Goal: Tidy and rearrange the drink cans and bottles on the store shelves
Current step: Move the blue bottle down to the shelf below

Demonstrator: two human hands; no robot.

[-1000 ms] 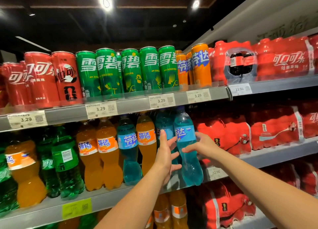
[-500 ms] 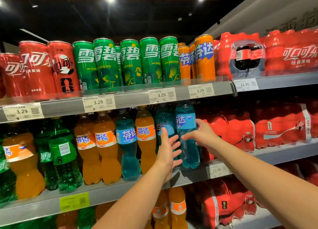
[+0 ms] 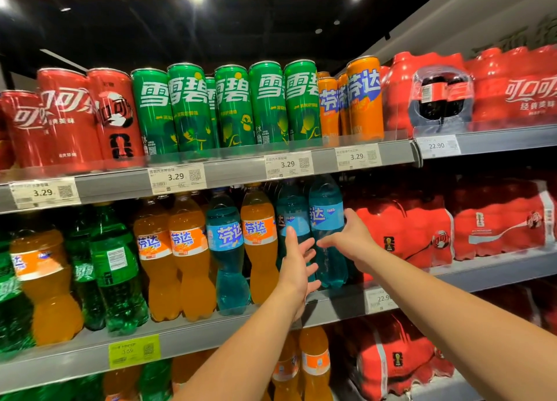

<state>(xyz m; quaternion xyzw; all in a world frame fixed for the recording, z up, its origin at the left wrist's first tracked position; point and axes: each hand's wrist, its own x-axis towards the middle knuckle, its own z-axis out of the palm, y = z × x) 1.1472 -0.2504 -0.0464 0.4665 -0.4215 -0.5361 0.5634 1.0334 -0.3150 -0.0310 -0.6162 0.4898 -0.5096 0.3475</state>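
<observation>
Red shrink-wrapped multipacks (image 3: 404, 232) are stacked just to the right of the right hand (image 3: 349, 238), and a row of orange bottles (image 3: 259, 250), a blue bottle (image 3: 226, 256) and green bottles (image 3: 117, 268) is ranged to the left of the left hand (image 3: 297, 268), all on the middle shelf (image 3: 211, 331). Above both hands, red, green and orange cans (image 3: 265, 102) are lined along the upper shelf. The blue bottle at the row's right end (image 3: 327, 217) is stood upright between the two hands, its right side touched by the right grip with fingers spread, no closed hold being seen, while the left grip is held wide with its palm turned to the bottles, a second blue bottle (image 3: 291, 214) being partly hidden behind it.
</observation>
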